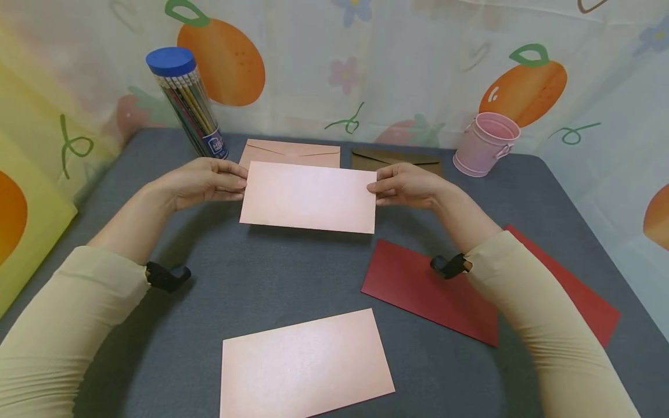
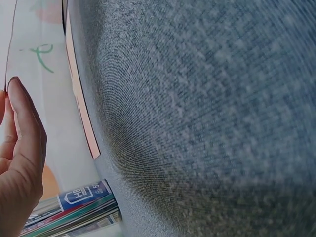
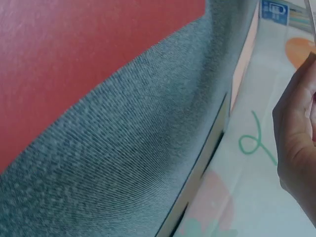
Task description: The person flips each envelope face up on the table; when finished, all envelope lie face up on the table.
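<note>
Above the dark bench (image 1: 298, 270), toward its back edge, two hands hold a pink envelope (image 1: 308, 197) between them. The left grip (image 1: 209, 181) pinches one short end; the right grip (image 1: 405, 184) pinches the other, thumb on the near face. Holding both ends probably keeps the thin paper straight and leaves its middle uncovered. Shadow under its lower edge suggests it is off the bench. It partly hides another pink envelope (image 1: 292, 150) lying behind, just beside a brown envelope (image 1: 399, 158); that pair looks set out as a row, flap lines showing.

At the back corners stand a pencil tub (image 1: 185, 98) and a pink bucket (image 1: 486, 145), perhaps kept aside so the middle serves for handling. Bare bench separates the held envelope from a front pink envelope (image 1: 305, 366), giving room to move down or left. On the right, the forearm passes over two red envelopes (image 1: 428, 296), so a dropped elbow could nudge them. The front envelope's near edge runs out of view.
</note>
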`<state>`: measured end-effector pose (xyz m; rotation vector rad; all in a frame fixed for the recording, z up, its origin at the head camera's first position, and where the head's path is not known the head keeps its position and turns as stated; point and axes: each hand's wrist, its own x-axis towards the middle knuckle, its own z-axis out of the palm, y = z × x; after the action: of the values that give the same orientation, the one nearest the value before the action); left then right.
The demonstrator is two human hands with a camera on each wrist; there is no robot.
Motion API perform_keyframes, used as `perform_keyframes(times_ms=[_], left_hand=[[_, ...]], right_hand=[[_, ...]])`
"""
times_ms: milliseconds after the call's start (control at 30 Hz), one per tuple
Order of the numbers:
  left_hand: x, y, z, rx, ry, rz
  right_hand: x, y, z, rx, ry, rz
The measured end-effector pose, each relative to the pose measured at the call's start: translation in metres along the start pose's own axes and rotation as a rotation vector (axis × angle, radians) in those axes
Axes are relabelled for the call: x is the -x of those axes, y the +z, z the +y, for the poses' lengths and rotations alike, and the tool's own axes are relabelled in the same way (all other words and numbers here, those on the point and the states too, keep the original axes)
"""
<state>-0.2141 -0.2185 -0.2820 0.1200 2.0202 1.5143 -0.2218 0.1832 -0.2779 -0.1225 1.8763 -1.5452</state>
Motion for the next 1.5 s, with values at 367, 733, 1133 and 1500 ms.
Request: perform_keyframes(times_ms=[367,733,1133,1500], left_hand=[[0.0,0.004,0.002,0.044,0.043,0.017],[-0.001,0.008,0.001,0.124,0.205,0.089],[0.0,0.008,0.0,0.325,0.232,0.083],[-0.003,0.007,-0.003,0.221,0.135,0.083]], right_hand=[[0.002,-0.002,-0.002,0.015,-0.003,0.064],[0.004,-0.002,-0.002,-0.305,-0.084,0.103],[0.004,-0.002,0.0,-0.509,-0.18,0.068],[-0.004,0.005,0.009,-0.339,-0.117,0.18]])
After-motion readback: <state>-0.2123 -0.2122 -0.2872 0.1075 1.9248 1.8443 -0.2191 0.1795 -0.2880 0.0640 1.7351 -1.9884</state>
